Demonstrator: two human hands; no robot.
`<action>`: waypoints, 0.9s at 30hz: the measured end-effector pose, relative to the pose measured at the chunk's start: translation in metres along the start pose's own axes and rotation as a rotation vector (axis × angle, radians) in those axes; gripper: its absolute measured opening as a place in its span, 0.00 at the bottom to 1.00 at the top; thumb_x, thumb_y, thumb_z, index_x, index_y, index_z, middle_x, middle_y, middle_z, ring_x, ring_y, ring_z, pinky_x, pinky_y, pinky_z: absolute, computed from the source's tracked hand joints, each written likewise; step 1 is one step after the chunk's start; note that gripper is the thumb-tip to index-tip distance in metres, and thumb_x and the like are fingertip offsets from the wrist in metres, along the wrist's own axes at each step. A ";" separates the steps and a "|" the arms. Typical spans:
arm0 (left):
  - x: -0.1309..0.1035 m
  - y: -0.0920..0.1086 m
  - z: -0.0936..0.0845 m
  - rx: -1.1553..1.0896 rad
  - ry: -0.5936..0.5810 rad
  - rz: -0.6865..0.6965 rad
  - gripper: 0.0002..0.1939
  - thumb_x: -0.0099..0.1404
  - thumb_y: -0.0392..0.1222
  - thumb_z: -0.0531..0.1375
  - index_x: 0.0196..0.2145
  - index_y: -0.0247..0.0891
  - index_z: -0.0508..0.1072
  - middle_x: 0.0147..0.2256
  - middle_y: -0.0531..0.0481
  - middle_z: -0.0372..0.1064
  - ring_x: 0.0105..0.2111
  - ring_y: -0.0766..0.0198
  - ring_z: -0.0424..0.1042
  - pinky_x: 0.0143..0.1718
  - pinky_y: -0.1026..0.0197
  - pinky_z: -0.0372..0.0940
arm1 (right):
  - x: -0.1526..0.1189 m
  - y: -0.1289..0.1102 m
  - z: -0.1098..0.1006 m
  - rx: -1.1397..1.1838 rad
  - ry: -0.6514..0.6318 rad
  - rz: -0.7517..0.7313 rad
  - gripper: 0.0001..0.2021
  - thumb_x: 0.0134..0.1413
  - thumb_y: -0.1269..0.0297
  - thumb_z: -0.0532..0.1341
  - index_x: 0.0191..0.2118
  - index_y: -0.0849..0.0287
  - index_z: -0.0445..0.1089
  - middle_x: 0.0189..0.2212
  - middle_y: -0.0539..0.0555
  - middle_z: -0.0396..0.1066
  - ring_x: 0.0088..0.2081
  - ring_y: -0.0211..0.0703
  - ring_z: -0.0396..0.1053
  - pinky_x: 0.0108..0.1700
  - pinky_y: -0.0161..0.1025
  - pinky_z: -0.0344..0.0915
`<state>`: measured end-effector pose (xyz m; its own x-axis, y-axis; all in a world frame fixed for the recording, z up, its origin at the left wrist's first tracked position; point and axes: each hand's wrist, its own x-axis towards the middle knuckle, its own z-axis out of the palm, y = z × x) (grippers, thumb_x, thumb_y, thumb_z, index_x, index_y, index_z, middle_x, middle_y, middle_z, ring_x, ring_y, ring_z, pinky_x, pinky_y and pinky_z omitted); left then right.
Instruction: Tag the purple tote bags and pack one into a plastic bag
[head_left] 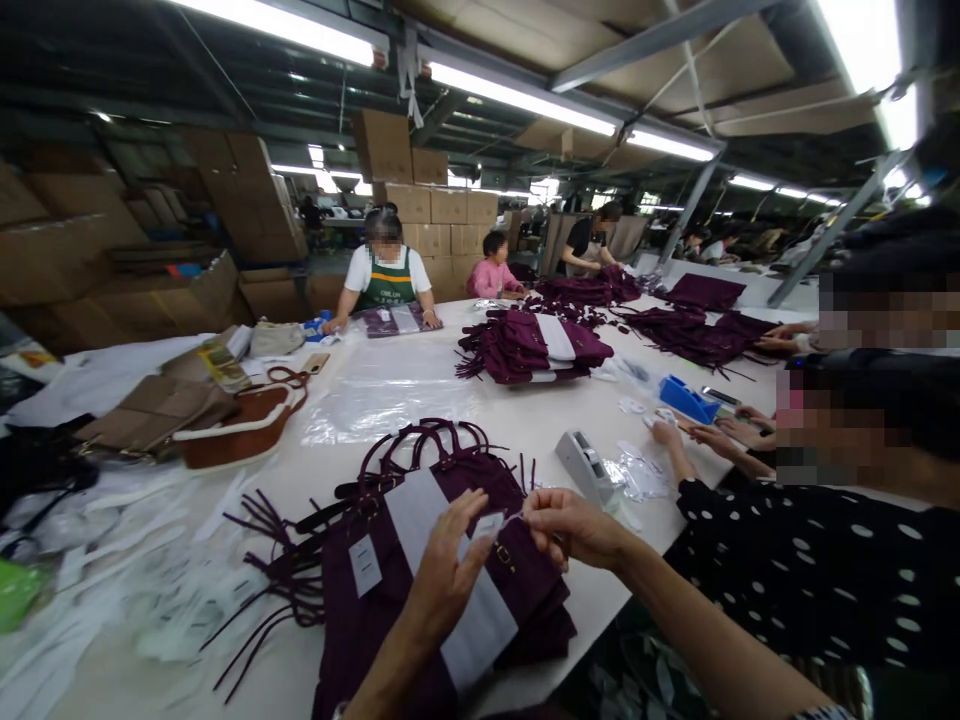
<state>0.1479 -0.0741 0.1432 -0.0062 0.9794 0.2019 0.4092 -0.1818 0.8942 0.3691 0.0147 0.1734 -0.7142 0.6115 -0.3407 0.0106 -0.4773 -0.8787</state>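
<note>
A stack of dark purple bags [352, 630] with looped handles and loose straps lies right in front of me, a pale wrap band [420, 510] across the top one. A white tag [365, 566] rests on the bag's left part. Above the bag, my left hand [450, 560] has its fingers stretched and its thumb near a small clear-and-white packet [487, 526]. Thumb and forefinger of my right hand [562, 525] are pinched on a thin white string at the packet's right side. The bag's gold buckle [504, 555] shows just below.
A grey tape dispenser [583, 465] stands beyond my right hand, a blue dispenser [686, 400] farther right. Another purple bag pile [525, 345] lies mid-table. Brown bags [232, 430] and plastic sheets are at left. Several people work around the table; one in polka dots sits close at right.
</note>
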 end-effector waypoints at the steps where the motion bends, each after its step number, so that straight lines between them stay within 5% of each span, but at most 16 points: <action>1: 0.001 0.008 0.001 -0.043 -0.033 -0.009 0.23 0.67 0.49 0.54 0.58 0.43 0.66 0.60 0.45 0.64 0.61 0.55 0.60 0.64 0.50 0.53 | 0.002 0.000 0.013 -0.008 -0.016 0.012 0.14 0.49 0.59 0.68 0.35 0.61 0.66 0.21 0.47 0.71 0.15 0.30 0.63 0.16 0.26 0.60; 4: -0.004 0.018 -0.003 -0.182 -0.139 -0.072 0.17 0.68 0.51 0.53 0.46 0.40 0.73 0.43 0.46 0.75 0.45 0.58 0.71 0.50 0.57 0.63 | 0.008 0.008 0.040 -0.016 -0.010 0.041 0.14 0.48 0.59 0.69 0.34 0.62 0.68 0.19 0.46 0.70 0.14 0.29 0.61 0.15 0.26 0.57; 7: -0.018 0.010 -0.011 -0.246 -0.174 -0.160 0.18 0.68 0.52 0.52 0.33 0.38 0.73 0.27 0.53 0.70 0.29 0.65 0.68 0.35 0.63 0.62 | 0.009 0.019 0.055 0.002 0.017 0.093 0.14 0.47 0.58 0.69 0.32 0.61 0.68 0.17 0.45 0.68 0.13 0.28 0.57 0.14 0.25 0.54; 12: -0.042 -0.010 -0.024 -0.213 -0.101 -0.218 0.15 0.67 0.50 0.53 0.31 0.38 0.72 0.24 0.56 0.64 0.26 0.67 0.65 0.31 0.64 0.59 | 0.006 0.036 0.073 0.080 -0.008 0.119 0.12 0.45 0.60 0.71 0.32 0.60 0.70 0.17 0.43 0.64 0.15 0.28 0.56 0.17 0.27 0.54; 16: -0.054 -0.024 -0.029 -0.308 -0.087 -0.269 0.16 0.67 0.52 0.53 0.31 0.38 0.70 0.21 0.57 0.62 0.22 0.68 0.63 0.28 0.65 0.58 | 0.015 0.046 0.090 -0.048 0.038 -0.087 0.09 0.42 0.64 0.73 0.30 0.59 0.76 0.36 0.52 0.73 0.37 0.39 0.70 0.40 0.35 0.67; 18: -0.059 -0.035 -0.028 -0.430 -0.113 -0.318 0.17 0.67 0.54 0.53 0.31 0.37 0.69 0.19 0.58 0.61 0.19 0.69 0.60 0.26 0.65 0.57 | 0.024 0.052 0.099 -0.102 0.047 -0.155 0.08 0.42 0.62 0.73 0.30 0.58 0.77 0.51 0.55 0.70 0.53 0.49 0.66 0.55 0.42 0.62; 20: -0.063 -0.047 -0.026 -0.564 -0.144 -0.342 0.20 0.66 0.57 0.54 0.32 0.37 0.68 0.18 0.59 0.60 0.17 0.70 0.59 0.24 0.65 0.57 | 0.036 0.062 0.107 -0.095 0.041 -0.145 0.10 0.42 0.60 0.73 0.33 0.57 0.78 0.56 0.57 0.68 0.58 0.54 0.62 0.60 0.46 0.57; 23: -0.068 -0.063 -0.029 -0.694 -0.172 -0.358 0.23 0.64 0.61 0.56 0.34 0.35 0.69 0.17 0.59 0.59 0.16 0.70 0.59 0.22 0.65 0.57 | 0.057 0.078 0.119 -0.006 0.072 -0.129 0.13 0.42 0.58 0.73 0.34 0.59 0.78 0.40 0.58 0.77 0.44 0.50 0.71 0.49 0.45 0.65; 27: -0.068 -0.082 -0.053 -0.640 -0.185 -0.375 0.21 0.63 0.58 0.57 0.32 0.34 0.73 0.21 0.54 0.67 0.22 0.68 0.66 0.28 0.64 0.60 | 0.093 0.087 0.131 0.172 0.144 -0.080 0.16 0.38 0.58 0.75 0.34 0.60 0.77 0.28 0.53 0.75 0.31 0.40 0.70 0.37 0.38 0.67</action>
<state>0.0665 -0.1300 0.0773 0.1353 0.9742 -0.1807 -0.1990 0.2054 0.9582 0.2118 -0.0524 0.1091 -0.6005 0.7295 -0.3276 -0.1703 -0.5169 -0.8389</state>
